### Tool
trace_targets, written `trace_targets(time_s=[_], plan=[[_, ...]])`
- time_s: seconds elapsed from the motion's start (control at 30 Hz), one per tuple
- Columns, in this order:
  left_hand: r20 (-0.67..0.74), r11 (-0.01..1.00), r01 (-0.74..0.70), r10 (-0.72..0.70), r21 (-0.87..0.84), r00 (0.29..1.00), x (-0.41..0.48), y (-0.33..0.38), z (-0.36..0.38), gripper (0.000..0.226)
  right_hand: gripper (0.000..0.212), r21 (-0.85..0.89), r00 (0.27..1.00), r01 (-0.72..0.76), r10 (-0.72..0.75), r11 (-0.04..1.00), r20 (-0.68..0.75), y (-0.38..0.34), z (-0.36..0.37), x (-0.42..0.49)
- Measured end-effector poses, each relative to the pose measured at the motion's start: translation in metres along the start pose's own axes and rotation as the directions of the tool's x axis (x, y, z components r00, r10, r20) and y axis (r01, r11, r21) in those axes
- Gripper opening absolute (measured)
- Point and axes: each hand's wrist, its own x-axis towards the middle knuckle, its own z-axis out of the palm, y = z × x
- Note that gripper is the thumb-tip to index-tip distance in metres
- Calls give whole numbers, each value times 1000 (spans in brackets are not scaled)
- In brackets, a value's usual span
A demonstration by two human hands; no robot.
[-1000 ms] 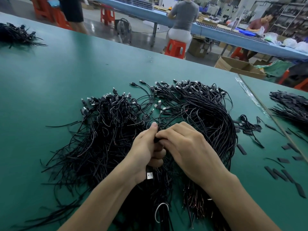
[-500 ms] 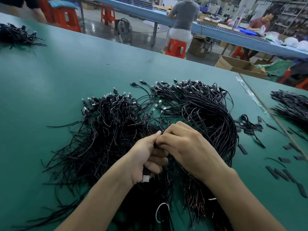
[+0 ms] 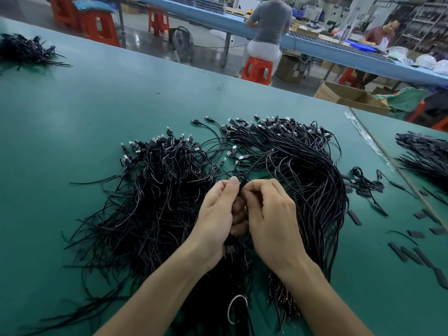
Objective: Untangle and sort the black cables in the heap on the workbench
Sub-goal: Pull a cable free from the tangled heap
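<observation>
White loop (image 3: 237, 309): nearest to me, it lies among the cable ends between my forearms.
Left hand (image 3: 218, 214): my fingers are curled and my thumb is upright, pinching a single black cable (image 3: 240, 184).
Right hand (image 3: 269, 214): my fingers are curled round the same cable from the other side. My two hands touch above the middle of the heap.
Heap (image 3: 157, 202): black cables are spread on the green surface (image 3: 97, 105), with a tangled mass to my left and a combed, curving bundle (image 3: 322, 190) to my right. The plug ends (image 3: 232, 128) point away from me.
Black strips (image 3: 409, 255): these short flat pieces are scattered on the surface right of the heap.
Small coil (image 3: 366, 183): it sits near the bundle's right edge.
Second pile (image 3: 421, 151): it lies beyond a seam, at far right.
Far bundle (image 3: 24, 50): it rests at the surface's far left.
Background: a person in a grey top (image 3: 269, 23) sits on an orange stool (image 3: 258, 69). A floor fan (image 3: 183, 43) and a cardboard box (image 3: 349, 94) stand on the floor.
</observation>
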Motion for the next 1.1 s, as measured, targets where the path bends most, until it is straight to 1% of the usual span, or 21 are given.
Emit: trace_targets(time_s=[0.07, 0.1, 0.17, 0.23, 0.3, 0.33, 0.37, 0.4, 0.43, 0.47, 0.5, 0.53, 0.57, 0.63, 0.73, 0.9, 1.0, 1.1], plan=[[11, 998, -39, 38, 49, 999, -2, 0, -1, 32, 17, 207, 998, -64, 66, 976, -4, -5, -1, -1], [28, 996, -64, 62, 60, 998, -3, 0, -1, 30, 18, 280, 997, -74, 75, 957, 5, -7, -2, -1], [50, 982, -155, 150, 108, 987, -4, -1, -2, 25, 15, 301, 996, -91, 89, 949, 19, -9, -6, 1], [57, 943, -271, 265, 193, 963, -4, -1, -2, 21, 15, 327, 985, -173, 162, 929, 60, -9, -6, 2], [71, 886, -376, 372, 269, 926, -3, -2, -4, 16, 18, 440, 950, -313, 271, 842, 156, -13, -7, 3], [85, 864, -412, 405, 289, 910, -2, -2, -4, 14, 20, 510, 919, -394, 319, 765, 231, -14, -7, 3], [100, 849, -437, 428, 298, 898, -2, -1, -5, 13, 22, 571, 884, -468, 351, 674, 310, -16, -8, 4], [113, 837, -455, 442, 304, 890, -2, -1, -6, 13, 23, 607, 857, -515, 359, 605, 369, -17, -10, 5], [122, 833, -457, 442, 312, 889, -3, 0, -7, 13, 21, 612, 852, -523, 352, 593, 387, -18, -12, 6], [123, 838, -443, 426, 319, 896, -3, 1, -7, 14, 18, 581, 874, -485, 337, 654, 350, -17, -14, 7], [117, 854, -409, 393, 322, 912, -3, 1, -7, 15, 12, 510, 915, -401, 303, 760, 268, -15, -16, 7], [103, 878, -360, 346, 316, 933, -4, 2, -6, 17, 8, 418, 954, -296, 241, 859, 180, -13, -18, 8], [85, 905, -301, 289, 302, 954, -4, 2, -5, 17, 8, 327, 980, -189, 159, 926, 116, -12, -20, 8], [57, 949, -191, 182, 250, 982, -4, 4, -5, 15, 16, 169, 997, -5, -9, 986, 81, -7, -26, 8], [62, 988, -84, 76, 126, 995, -2, 6, -5, 6, 17, -10, 972, 185, -182, 983, 147, 0, -34, 12], [90, 996, 88, -89, 7, 992, 1, 8, -8, 9, 18, -144, 900, 392, -347, 908, 264, 4, -43, 17], [89, 982, 188, -185, -27, 979, 4, 8, -10, 10, 18, -190, 878, 433, -365, 881, 309, 3, -43, 17], [90, 968, 247, -242, -42, 966, 6, 8, -11, 7, 16, -217, 877, 427, -344, 878, 336, 3, -42, 18]])
